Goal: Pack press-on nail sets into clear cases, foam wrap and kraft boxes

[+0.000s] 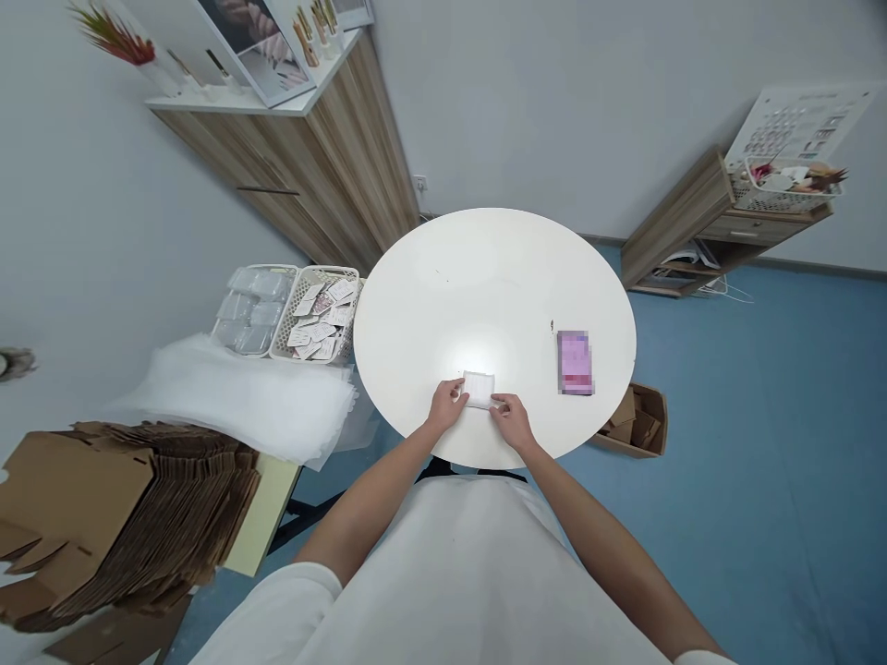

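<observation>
A small, white, roughly square packet, seemingly wrapped in thin foam sheet, lies on the near part of the white oval table. My left hand grips its left edge between thumb and fingers. On the opposite side, my right hand pinches the lower right edge. What is inside the wrapping cannot be made out. To the right of my right hand lies a pink-purple item, blurred by pixelation.
Left of the table stand a white basket of cards, a tray of clear plastic boxes, white foam sheets and stacked flat cardboard boxes. An open carton sits on the floor at right. A wooden cabinet stands behind.
</observation>
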Action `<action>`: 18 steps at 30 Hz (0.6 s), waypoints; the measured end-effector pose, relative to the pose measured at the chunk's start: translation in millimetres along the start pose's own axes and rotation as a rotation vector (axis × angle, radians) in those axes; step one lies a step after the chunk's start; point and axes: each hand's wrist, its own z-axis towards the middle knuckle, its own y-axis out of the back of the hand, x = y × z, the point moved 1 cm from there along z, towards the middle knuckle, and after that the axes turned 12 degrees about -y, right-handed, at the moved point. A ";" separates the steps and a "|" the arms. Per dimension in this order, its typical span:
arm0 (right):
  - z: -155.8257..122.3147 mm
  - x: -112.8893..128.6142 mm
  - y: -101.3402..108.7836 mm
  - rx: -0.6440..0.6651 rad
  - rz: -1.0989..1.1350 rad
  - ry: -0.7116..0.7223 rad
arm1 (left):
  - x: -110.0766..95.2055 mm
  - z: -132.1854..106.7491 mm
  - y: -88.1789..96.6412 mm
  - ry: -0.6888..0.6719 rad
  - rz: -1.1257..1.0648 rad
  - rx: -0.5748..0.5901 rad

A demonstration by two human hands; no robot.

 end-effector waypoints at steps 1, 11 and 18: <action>-0.2 -0.6 3.5 -0.010 0.037 -0.041 | -0.9 -1.3 -0.8 0.037 -0.011 -0.022; 19.3 -0.6 5.4 0.099 0.105 -0.262 | -1.5 -8.6 -6.2 0.336 -0.040 -0.074; 30.7 5.8 -16.3 0.096 0.049 -0.262 | 6.8 -6.1 -2.7 0.224 -0.097 -0.049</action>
